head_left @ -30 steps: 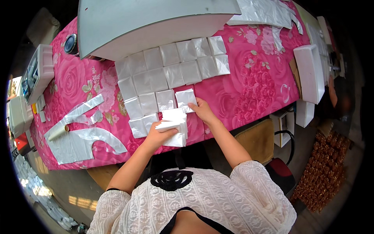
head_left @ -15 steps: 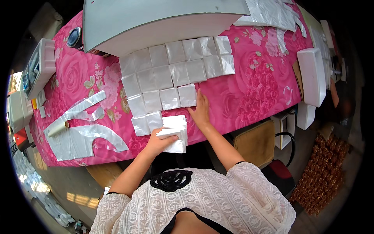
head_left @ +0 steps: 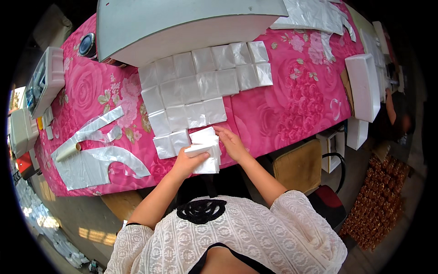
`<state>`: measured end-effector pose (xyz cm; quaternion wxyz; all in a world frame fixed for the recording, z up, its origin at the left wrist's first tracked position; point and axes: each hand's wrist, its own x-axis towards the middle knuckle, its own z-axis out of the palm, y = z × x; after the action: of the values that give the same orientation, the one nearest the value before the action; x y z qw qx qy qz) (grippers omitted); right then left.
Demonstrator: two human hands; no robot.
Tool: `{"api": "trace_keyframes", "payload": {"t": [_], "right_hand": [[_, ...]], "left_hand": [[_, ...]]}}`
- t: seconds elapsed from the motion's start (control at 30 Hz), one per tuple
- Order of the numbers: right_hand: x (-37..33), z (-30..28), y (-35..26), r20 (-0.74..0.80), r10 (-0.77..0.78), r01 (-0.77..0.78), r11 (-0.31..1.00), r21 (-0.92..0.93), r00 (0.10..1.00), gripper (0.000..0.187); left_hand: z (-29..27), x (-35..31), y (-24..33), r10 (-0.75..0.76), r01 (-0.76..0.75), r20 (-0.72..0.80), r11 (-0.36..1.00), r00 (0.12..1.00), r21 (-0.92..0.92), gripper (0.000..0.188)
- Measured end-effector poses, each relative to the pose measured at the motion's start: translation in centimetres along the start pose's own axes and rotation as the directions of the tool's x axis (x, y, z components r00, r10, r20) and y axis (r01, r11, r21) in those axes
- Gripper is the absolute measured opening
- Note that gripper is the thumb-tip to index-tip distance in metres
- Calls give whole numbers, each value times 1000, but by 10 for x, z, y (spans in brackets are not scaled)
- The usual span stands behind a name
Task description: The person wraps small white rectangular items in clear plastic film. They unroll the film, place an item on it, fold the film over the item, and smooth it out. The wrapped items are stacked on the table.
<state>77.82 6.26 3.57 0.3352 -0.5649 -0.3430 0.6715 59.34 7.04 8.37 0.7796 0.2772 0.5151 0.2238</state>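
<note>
My left hand (head_left: 184, 165) is closed on a thick stack of folded white packets (head_left: 208, 150), its thumb lying across the top. At the stack's right side, my right hand (head_left: 232, 144) has its fingers stretched out, their tips by the upper corner; whether they touch it I cannot tell. Beyond both hands, shiny white square packets (head_left: 188, 89) lie flat in rows, edge to edge, on the pink flowered tablecloth (head_left: 262, 109). The nearest row is short and ends left of the stack.
A grey-topped box (head_left: 191, 32) stands behind the rows. Cut plastic film (head_left: 91, 171) and a small roll (head_left: 68, 153) lie at left. White foam boxes (head_left: 362, 86) are at the right edge, with a chair (head_left: 297, 166) below. Another person's arm (head_left: 391, 107) shows far right.
My right hand has come back from the end of the third row to the stack's right side. My left hand keeps hold of the stack, almost in place.
</note>
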Motion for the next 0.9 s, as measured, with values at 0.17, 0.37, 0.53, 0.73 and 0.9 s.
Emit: {"api": "trace_keyframes", "payload": {"t": [0.17, 0.37, 0.53, 0.73, 0.9], "right_hand": [[-28, 11, -3, 118, 78, -114, 937, 331, 990, 31], [-13, -20, 5, -14, 31, -25, 940, 340, 999, 25], [34, -71, 16, -136, 45, -9, 966, 257, 990, 23], [66, -88, 28, -228, 171, -148, 982, 114, 959, 24], [62, -85, 48, -346, -157, 54, 955, -291, 925, 49]], "left_hand": [[10, 10, 1, -3, 4, 10, 998, 1000, -61, 29], [24, 19, 14, -34, 37, 35, 997, 999, -68, 31], [22, 21, 18, -95, 99, 63, 993, 993, -64, 30], [20, 19, 9, -120, 121, 53, 992, 991, -33, 30], [25, 19, 9, -128, 133, 55, 988, 990, -79, 31]]}}
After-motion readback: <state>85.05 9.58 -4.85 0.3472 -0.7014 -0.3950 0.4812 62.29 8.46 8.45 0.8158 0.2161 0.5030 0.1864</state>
